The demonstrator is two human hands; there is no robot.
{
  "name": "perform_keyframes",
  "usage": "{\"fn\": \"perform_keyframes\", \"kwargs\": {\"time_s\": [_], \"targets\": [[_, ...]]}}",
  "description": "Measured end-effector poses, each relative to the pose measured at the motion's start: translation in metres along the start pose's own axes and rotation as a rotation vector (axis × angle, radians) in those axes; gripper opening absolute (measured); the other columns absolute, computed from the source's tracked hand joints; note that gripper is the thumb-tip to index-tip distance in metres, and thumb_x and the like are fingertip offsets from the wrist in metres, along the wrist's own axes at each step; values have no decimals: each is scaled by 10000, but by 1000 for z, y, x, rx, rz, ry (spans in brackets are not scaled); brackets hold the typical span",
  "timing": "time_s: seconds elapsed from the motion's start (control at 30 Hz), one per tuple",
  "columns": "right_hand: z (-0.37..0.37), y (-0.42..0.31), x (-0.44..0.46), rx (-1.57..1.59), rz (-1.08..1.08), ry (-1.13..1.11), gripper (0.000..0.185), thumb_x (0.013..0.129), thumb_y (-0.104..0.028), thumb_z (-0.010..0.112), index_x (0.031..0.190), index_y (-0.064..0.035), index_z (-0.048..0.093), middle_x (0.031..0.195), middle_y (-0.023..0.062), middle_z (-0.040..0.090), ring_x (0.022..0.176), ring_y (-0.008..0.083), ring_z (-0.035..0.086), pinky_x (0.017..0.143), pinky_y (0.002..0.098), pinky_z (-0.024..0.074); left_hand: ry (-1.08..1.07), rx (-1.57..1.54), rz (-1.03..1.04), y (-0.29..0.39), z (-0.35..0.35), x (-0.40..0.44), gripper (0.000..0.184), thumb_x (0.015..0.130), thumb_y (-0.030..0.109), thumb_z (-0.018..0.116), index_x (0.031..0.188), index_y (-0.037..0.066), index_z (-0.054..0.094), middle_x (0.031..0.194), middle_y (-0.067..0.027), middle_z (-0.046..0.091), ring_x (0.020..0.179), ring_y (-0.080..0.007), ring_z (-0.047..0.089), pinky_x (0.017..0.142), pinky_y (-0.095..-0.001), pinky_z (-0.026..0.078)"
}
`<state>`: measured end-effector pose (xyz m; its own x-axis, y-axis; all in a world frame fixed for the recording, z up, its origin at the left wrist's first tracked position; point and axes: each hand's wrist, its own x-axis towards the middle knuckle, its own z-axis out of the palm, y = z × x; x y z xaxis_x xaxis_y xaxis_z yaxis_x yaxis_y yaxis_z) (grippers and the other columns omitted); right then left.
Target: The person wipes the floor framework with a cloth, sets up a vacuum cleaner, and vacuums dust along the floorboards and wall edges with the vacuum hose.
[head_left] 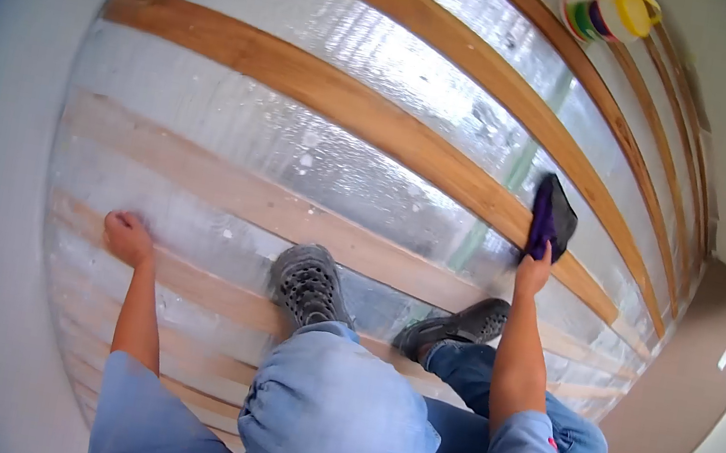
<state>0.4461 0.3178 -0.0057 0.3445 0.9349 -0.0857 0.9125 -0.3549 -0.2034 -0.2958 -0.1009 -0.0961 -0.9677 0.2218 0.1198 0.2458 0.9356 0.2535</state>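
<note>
The right hand (533,272) is clamped on a dark cloth (556,222) near 3 o'clock, over a brown slat (337,93); well apart, the left hand (129,238) curls loosely near 9 o'clock. A tub (600,13) sits toward 1 o'clock.

- Short blue shirt sleeves (144,416), with a small pinkish-red mark (552,443) on the right one
- Paler blue rounded cloth (340,420), puffed smooth, gathered into creases along its left edge (cap or shirt, I can't tell)
- Blue denim jeans (579,440), faded at the knee
- Dark grey shoes (310,285), the left pierced by openings
- Left hand (129,237) and right hand (533,272) bare
</note>
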Motion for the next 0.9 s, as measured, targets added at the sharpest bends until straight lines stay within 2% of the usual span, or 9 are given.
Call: {"fn": "perform_keyframes", "kwargs": {"time_s": [0.1, 0.27, 0.33, 0.4, 0.5, 0.6, 0.73, 0.77, 0.9], "targets": [[17, -29, -12, 6, 84, 8, 605, 856, -129, 595, 1456, -65, 637, 1300, 252, 727, 1178, 430, 692, 1044, 469, 510, 129, 122, 113, 20, -14, -3, 152, 924, 202, 669, 951, 52, 673, 923, -190, 709, 924, -424, 662, 844, -553, 509], [51, -138, -83, 58, -161, -42, 619, 860, -108, 634, 1474, -29, 615, 1302, 284, 716, 1178, 422, 708, 1029, 468, 533, 190, 74, 107, 23, -17, -3, 111, 920, 178, 680, 997, 108, 640, 994, -117, 691, 996, -364, 623, 889, -503, 494], [53, -200, -131, 280, -335, -155, 627, 857, -81, 660, 1479, -29, 607, 1243, 281, 741, 1137, 396, 736, 992, 441, 559, 158, 5, 116, 28, -23, -4, 106, 918, 162, 678, 993, 102, 633, 999, -117, 684, 999, -363, 618, 888, -498, 495], [54, -261, -177, 468, -437, -431, 646, 852, -20, 655, 1494, -15, 580, 1284, 279, 714, 1151, 385, 720, 1020, 414, 541, 153, 6, 84, 33, -26, -4, 107, 916, 157, 675, 992, 97, 629, 1001, -126, 678, 1001, -367, 613, 890, -492, 496], [72, -327, -232, 321, -822, -632, 773, 772, 25, 685, 1529, -52, 552, 1511, 230, 584, 1325, 414, 536, 1190, 458, 401, 176, 25, 82, 28, -25, -4, 106, 916, 156, 676, 988, 93, 627, 994, -132, 676, 1000, -368, 607, 888, -490, 496], [86, -383, -268, 193, -1321, -749, 815, 735, 14, 700, 1529, -109, 562, 1542, 196, 571, 1358, 423, 521, 1220, 456, 389, 185, 4, 95, 30, -29, -1, 116, 910, 157, 679, 988, 90, 624, 990, -131, 675, 994, -362, 603, 889, -482, 498], [78, -417, -269, 13, -1580, -684, 800, 729, -105, 783, 1504, -169, 596, 1557, 166, 566, 1486, 414, 433, 1256, 579, 295, 162, -26, 89, 31, -33, -2, 127, 909, 154, 685, 1002, 87, 630, 997, -122, 677, 991, -357, 597, 883, -477, 496], [71, -421, -264, -71, -1605, -659, 797, 761, -190, 808, 1525, -195, 582, 1613, 176, 502, 1534, 419, 381, 1268, 624, 236, 135, -29, 76, 32, -33, -2, 132, 916, 151, 685, 1020, 84, 638, 1007, -116, 679, 1003, -356, 597, 887, -482, 496], [89, -428, -249, -51, -1616, -730, 781, 838, -293, 790, 1572, -207, 534, 1699, 209, 360, 1579, 453, 293, 1287, 608, 201, 102, -38, 23, 34, -35, -3, 138, 915, 152, 687, 1024, 82, 636, 1004, -119, 674, 996, -357, 589, 892, -476, 492]]}}
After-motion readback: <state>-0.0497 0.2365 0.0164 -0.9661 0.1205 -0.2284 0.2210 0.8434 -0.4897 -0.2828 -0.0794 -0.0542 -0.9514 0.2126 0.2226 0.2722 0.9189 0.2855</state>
